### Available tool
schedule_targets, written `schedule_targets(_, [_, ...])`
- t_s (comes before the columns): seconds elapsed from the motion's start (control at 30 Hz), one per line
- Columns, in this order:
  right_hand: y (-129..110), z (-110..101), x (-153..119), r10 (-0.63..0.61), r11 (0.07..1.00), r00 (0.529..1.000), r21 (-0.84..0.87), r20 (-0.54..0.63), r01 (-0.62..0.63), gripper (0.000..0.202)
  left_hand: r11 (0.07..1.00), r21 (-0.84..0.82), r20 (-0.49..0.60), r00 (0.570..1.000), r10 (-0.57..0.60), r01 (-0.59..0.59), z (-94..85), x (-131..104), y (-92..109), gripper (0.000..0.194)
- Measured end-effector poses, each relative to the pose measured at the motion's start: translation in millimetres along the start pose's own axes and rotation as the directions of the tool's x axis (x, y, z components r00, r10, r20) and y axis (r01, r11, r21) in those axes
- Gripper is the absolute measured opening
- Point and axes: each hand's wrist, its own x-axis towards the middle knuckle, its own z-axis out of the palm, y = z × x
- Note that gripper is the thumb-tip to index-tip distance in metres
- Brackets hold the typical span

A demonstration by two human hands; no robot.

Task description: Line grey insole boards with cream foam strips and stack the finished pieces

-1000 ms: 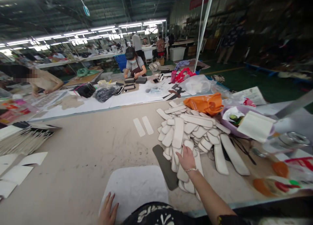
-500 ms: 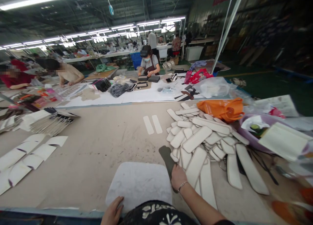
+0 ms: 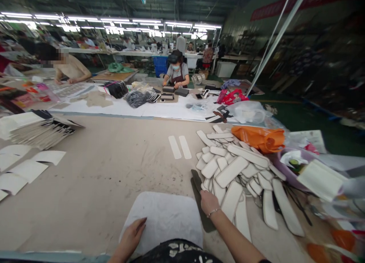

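Note:
My right hand [image 3: 209,203] is closed on a dark grey rounded strip [image 3: 196,180], tilted up at its far end. Under it lies another dark grey piece [image 3: 207,224], flat on the table. On the near edge of a white rounded-corner sheet [image 3: 164,213] rests my left hand [image 3: 134,232], fingers stretched out and holding nothing. Right of my right hand spreads a heap of off-white rounded strips [image 3: 232,168] with dark edges. Two thin white strips [image 3: 180,147] lie side by side farther up the table.
At left are a fanned stack of white panels [image 3: 42,131] and several loose white panels [image 3: 27,169]. An orange bag [image 3: 259,138] and a purple basin [image 3: 281,168] border the heap. Across the table sits a co-worker [image 3: 176,70] handling dark pieces.
My right hand has raised the far end of the dark grey strip, showing a second one beneath. My left hand has slid a little farther onto the white sheet. The view has shifted slightly.

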Motion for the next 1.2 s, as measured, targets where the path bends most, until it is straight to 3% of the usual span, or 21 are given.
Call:
schedule_targets(0.13, [-25, -15, -3, -0.148, 0.980, 0.989, 0.130, -0.021, 0.150, 0.040, 0.997, -0.060, -0.116, 0.992, -0.046, 0.040, -9.8, 10, -1, 0.037])
schedule_targets(0.3, [-75, 10, -3, -0.406, 0.848, 0.914, 0.381, 0.020, 0.368, 0.058, 0.993, -0.097, -0.222, 0.971, -0.092, 0.072, -35.9, 45, 1, 0.034])
schedule_targets(0.4, [-89, 32, 4, -0.421, 0.852, 0.907, 0.344, -0.001, 0.395, 0.063, 0.999, -0.033, -0.225, 0.974, 0.021, -0.029, -49.0, 79, 12, 0.030])
schedule_targets(0.53, [-85, 51, 11, -0.411, 0.863, 0.903, 0.267, -0.125, 0.429, 0.064, 0.974, 0.124, -0.107, 0.973, 0.202, -0.189, -53.2, 134, 44, 0.029])
schedule_targets(0.73, [-50, 98, 0, -0.444, 0.866, 0.887, 0.191, -0.129, 0.462, 0.078, 0.865, 0.388, 0.173, 0.947, 0.271, -0.318, -32.1, 227, 104, 0.031])
schedule_targets(0.93, [-25, 146, 0, -0.500, 0.843, 0.852, 0.138, -0.154, 0.520, 0.081, 0.810, 0.466, 0.287, 0.927, 0.241, -0.355, 8.3, 306, 142, 0.033])
schedule_targets(1.07, [-24, 152, 4, -0.524, 0.831, 0.807, 0.044, -0.272, 0.554, 0.075, 0.772, 0.515, 0.345, 0.915, 0.212, -0.373, 29.3, 337, 154, 0.031])
schedule_targets(1.2, [-25, 150, 5, -0.523, 0.832, 0.765, -0.031, -0.377, 0.554, 0.069, 0.734, 0.555, 0.405, 0.898, 0.173, -0.392, 41.1, 350, 157, 0.025])
